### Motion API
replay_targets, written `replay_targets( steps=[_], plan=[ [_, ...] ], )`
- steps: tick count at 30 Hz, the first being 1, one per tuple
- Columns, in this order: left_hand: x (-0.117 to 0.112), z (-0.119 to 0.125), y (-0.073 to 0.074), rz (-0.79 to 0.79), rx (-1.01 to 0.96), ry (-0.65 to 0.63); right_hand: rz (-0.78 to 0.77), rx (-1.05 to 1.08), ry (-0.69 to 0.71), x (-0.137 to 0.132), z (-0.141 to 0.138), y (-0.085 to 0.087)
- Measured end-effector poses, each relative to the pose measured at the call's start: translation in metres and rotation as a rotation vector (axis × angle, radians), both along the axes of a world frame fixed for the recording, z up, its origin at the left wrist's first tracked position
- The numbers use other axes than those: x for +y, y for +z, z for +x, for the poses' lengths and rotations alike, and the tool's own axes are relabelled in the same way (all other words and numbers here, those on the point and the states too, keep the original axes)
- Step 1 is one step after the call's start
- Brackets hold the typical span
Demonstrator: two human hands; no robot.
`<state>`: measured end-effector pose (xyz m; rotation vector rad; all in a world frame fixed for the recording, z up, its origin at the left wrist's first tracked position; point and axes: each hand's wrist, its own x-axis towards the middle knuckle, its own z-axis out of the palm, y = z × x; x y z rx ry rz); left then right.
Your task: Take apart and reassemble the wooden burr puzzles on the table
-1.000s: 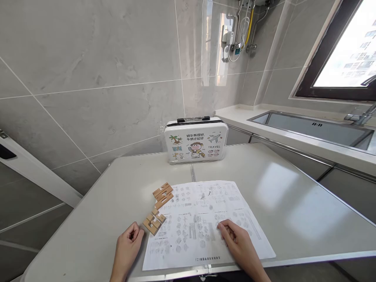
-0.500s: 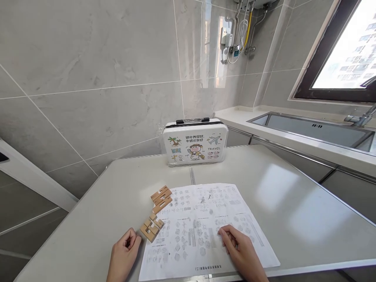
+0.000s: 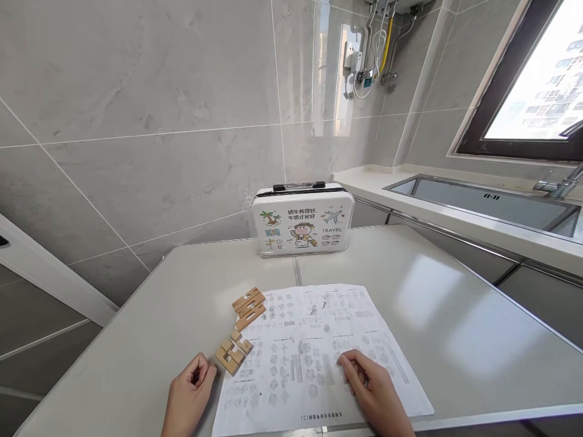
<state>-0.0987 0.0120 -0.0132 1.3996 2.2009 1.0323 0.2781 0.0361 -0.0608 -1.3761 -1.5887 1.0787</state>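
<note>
A printed instruction sheet [image 3: 319,352] lies flat on the white table [image 3: 159,315]. My right hand [image 3: 371,388] rests on the sheet's lower right part, fingers curled loosely with nothing in them. My left hand [image 3: 189,394] lies on the table just left of the sheet, fingers curled inward, with nothing visible in it. Right beside its fingertips sits a notched wooden puzzle piece [image 3: 233,354]. More wooden puzzle pieces [image 3: 249,305] lie stacked further back, overlapping the sheet's upper left corner.
A small white case with cartoon pictures [image 3: 303,220] stands upright at the table's far edge against the tiled wall. A steel sink [image 3: 483,197] with a tap [image 3: 558,185] is set in the counter to the right, under a window. Pipes hang on the wall above.
The view has shifted slightly. My left hand has drawn back a little from the near wooden piece. My right hand stays on the sheet.
</note>
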Motion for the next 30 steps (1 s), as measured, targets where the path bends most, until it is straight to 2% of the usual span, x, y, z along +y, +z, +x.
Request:
replay_targets(
  steps=[6, 16, 22, 30],
  plan=[
    [0.0, 0.0, -0.004, 0.01, -0.013, -0.001, -0.023, -0.007, 0.011, 0.0, 0.002, -0.001],
    [-0.001, 0.001, -0.002, 0.009, -0.011, -0.009, 0.055, 0.031, -0.11, -0.004, -0.008, 0.004],
    [-0.001, 0.002, -0.003, -0.002, -0.01, -0.009, 0.011, 0.019, -0.043, -0.003, -0.004, 0.006],
    [-0.002, 0.004, -0.003, 0.016, -0.008, -0.019, -0.005, 0.015, -0.045, -0.005, -0.001, 0.006]
  ],
)
